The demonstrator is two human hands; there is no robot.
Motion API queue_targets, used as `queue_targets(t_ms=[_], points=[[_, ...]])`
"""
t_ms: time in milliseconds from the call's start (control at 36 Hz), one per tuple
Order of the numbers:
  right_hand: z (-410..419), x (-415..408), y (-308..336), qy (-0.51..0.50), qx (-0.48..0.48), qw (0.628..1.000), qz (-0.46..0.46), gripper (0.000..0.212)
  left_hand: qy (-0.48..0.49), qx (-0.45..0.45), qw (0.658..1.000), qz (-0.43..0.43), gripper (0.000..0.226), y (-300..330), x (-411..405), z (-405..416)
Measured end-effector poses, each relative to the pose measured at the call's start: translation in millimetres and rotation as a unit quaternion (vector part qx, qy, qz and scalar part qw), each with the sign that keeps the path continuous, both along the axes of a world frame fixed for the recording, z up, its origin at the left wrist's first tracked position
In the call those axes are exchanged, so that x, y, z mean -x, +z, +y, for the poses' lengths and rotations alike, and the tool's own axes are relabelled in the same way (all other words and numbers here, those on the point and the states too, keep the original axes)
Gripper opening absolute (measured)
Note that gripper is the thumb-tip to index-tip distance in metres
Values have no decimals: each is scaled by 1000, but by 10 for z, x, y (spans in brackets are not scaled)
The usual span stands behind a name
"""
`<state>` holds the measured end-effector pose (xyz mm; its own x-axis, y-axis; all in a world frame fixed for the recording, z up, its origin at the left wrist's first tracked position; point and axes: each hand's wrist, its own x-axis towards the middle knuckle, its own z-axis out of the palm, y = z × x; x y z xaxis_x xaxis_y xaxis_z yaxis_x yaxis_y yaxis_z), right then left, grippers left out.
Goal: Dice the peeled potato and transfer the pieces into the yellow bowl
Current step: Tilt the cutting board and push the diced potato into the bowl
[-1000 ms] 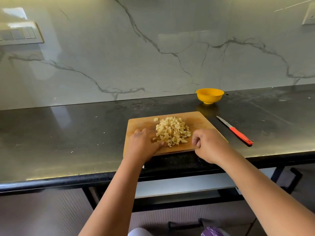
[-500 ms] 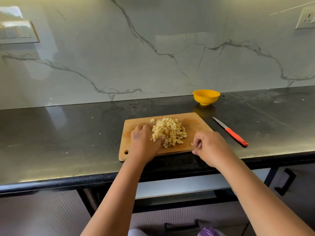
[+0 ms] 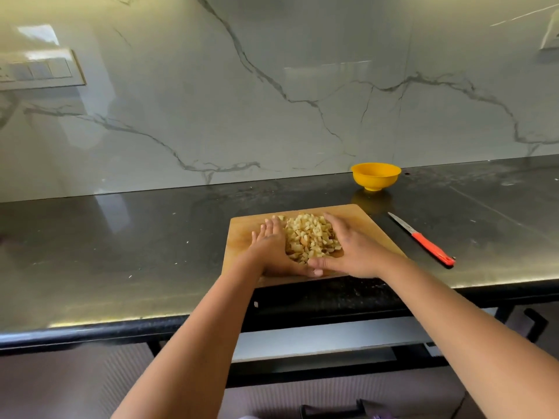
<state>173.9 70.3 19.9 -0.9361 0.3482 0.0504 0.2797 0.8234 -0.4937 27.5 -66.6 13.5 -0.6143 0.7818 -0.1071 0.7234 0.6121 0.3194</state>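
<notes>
- Wooden cutting board [image 3: 369, 220] lies on the dark counter [image 3: 121, 237] and carries the heap of potato pieces [image 3: 308, 237].
- Left hand [image 3: 270, 247]: my grip is released, fingers straight, palm pressed against the heap's left side.
- Right hand [image 3: 352, 252]: likewise unclenched, cupped against the right side; both thumbs meet at the near edge.
- Yellow bowl [image 3: 376, 176] stands beyond the board's far right corner, well apart from the heap; I cannot see inside it.
- Knife [image 3: 423, 240], red-handled, lies on the counter right of the board.
- Step in hand, as I judge it: dicing finished, gathering for transfer.
- Next move calls for scooping under the heap and carrying it to the bowl without spilling.
</notes>
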Motion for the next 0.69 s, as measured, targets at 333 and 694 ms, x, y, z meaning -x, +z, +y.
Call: queue_targets(t_ms=[333,694], points=[[342,645,-5,5,-39,999,-36,130,-41,7,999,-13,153,110,461,320],[403,891,26,-14,-23,995,99,108,-49,-234,954,-180,133,136,763,132]])
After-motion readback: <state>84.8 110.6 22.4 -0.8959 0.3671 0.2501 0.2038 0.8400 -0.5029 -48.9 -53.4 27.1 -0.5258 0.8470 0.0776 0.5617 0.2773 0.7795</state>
